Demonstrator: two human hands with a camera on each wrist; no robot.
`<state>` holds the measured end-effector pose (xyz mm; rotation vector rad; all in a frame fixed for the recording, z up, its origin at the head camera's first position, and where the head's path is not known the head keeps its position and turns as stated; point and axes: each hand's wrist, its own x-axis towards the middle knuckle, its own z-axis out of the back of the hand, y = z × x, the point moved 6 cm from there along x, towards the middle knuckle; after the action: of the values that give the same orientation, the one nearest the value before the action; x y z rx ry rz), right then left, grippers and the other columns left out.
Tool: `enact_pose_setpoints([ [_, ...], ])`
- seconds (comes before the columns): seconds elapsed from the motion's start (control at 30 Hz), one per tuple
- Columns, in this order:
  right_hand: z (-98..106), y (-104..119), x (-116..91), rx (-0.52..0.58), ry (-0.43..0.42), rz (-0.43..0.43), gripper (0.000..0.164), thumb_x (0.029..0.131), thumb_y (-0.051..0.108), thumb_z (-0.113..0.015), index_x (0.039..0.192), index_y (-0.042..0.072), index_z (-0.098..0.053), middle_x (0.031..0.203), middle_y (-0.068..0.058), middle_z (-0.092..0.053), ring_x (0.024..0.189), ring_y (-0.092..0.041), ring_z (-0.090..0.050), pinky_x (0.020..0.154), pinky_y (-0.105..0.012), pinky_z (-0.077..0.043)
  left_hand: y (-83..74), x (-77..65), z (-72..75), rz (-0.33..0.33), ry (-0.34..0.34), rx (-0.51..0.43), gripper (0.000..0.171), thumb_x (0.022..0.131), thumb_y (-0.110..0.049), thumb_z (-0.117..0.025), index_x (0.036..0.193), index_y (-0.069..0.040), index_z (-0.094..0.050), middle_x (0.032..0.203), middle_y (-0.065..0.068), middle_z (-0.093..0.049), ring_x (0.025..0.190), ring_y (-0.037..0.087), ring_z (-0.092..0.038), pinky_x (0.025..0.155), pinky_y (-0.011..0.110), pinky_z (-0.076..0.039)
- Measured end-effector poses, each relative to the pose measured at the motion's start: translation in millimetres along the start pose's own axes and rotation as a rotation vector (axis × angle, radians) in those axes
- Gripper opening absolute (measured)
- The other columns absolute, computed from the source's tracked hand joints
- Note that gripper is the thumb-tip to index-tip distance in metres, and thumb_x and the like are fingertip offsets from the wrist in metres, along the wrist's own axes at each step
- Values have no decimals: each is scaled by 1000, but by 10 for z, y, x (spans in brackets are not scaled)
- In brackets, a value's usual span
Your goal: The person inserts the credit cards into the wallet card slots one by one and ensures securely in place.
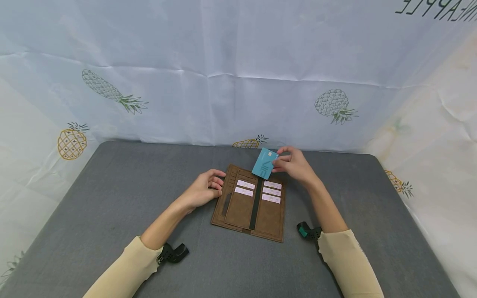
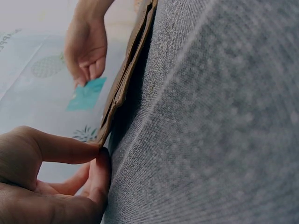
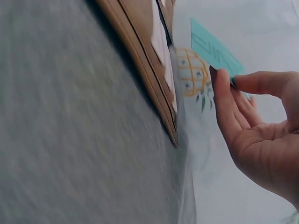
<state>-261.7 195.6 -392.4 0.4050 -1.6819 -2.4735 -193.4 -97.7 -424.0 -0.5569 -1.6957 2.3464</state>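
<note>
A brown wallet (image 1: 238, 213) lies unfolded on the grey table, with several pale cards (image 1: 244, 191) tucked into slots on both halves. My left hand (image 1: 205, 188) pinches the wallet's left edge between thumb and fingers, as the left wrist view shows closely (image 2: 70, 172). Over the wallet's far edge, my right hand (image 1: 294, 165) holds a teal card (image 1: 263, 162) marked "VIP" by its right side. In the right wrist view the thumb and fingertips grip that card (image 3: 212, 46) above the wallet.
The grey tabletop (image 1: 149, 178) spreads around the wallet. Behind it hangs a white cloth (image 1: 179, 103) printed with pineapples. Black wrist devices (image 1: 173, 253) are strapped near both sleeve cuffs, close over the table.
</note>
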Motion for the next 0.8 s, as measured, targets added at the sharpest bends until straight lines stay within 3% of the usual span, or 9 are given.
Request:
enact_pose_setpoints([
  [0.13, -139, 48, -6, 16, 37, 10, 37, 105, 5, -65, 135, -4, -45, 92, -13, -83, 93, -32, -84, 98, -41, -65, -10, -6, 3, 2, -3, 5, 55, 97, 11, -62, 150, 2, -51, 122, 19, -62, 101, 22, -63, 87, 28, -54],
  [0.27, -242, 42, -7, 53, 82, 14, 36, 105, 3, -65, 134, -4, -43, 88, -15, -82, 90, -26, -84, 94, -40, -66, -16, -4, -7, 2, 6, 10, 55, 97, 11, -60, 150, 2, -51, 122, 18, -61, 101, 22, -63, 89, 31, -55],
  [0.57, -343, -1, -8, 60, 136, -16, 36, 106, -2, -57, 138, -3, -42, 114, -31, -77, 89, -18, -81, 88, -37, -68, -15, -9, -14, 7, 13, 6, 55, 97, 12, -60, 151, 1, -50, 123, 19, -60, 101, 23, -62, 89, 33, -54],
  [0.8, -386, 3, 0, -7, 199, 21, 35, 107, -4, -55, 141, -3, -46, 110, -32, -76, 86, -20, -81, 83, -35, -68, -19, -16, -28, 6, 34, 8, 53, 98, 11, -58, 150, 1, -51, 124, 19, -60, 100, 23, -60, 87, 32, -53],
])
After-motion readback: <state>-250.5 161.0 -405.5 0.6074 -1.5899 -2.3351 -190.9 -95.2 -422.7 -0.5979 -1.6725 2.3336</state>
